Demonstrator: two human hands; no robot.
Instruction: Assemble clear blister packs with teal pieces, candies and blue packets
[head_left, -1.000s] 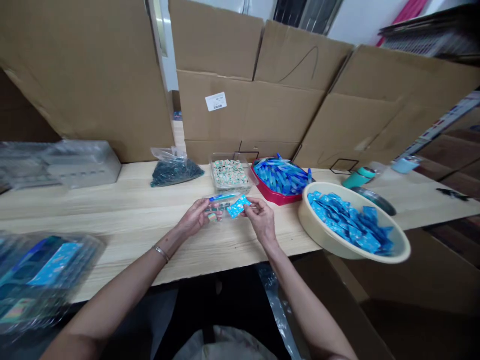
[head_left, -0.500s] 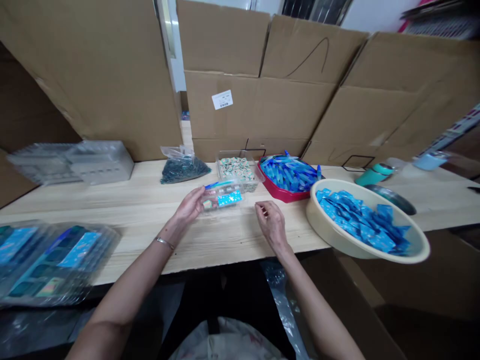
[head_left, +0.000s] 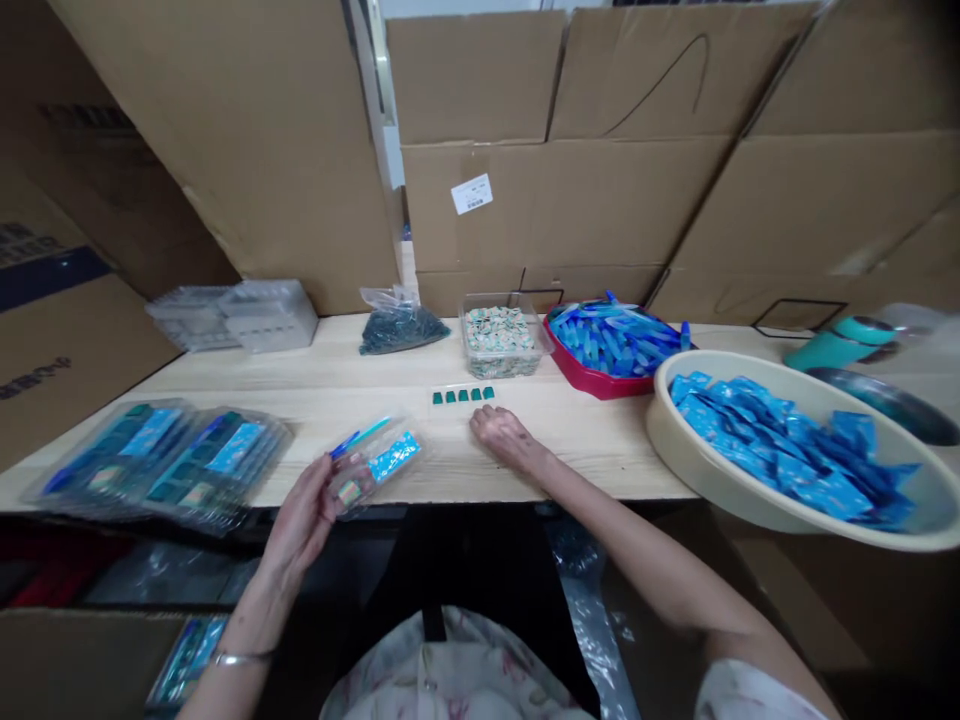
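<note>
My left hand (head_left: 304,520) grips a clear plastic tray pack (head_left: 375,463) that holds a blue pen, a blue packet and small pieces, and carries it off the table's front edge toward the left. My right hand (head_left: 501,434) rests on the wooden table (head_left: 315,400) with its fingers curled and nothing seen in them. Just beyond it lies another clear tray with a row of small green squares (head_left: 463,395). A pile of filled packs (head_left: 169,460) lies at the left of the table.
At the back stand a stack of blank clear trays (head_left: 240,315), a bag of dark green pieces (head_left: 397,325), a clear tub of small pieces (head_left: 501,340) and a red tray of blue pens (head_left: 615,340). A cream bowl of blue packets (head_left: 787,440) sits right. Cardboard boxes wall the back.
My left hand has carried the filled pack from the table's middle toward the left and nearer me. My right hand let go and settled on the table. The view has turned left.
</note>
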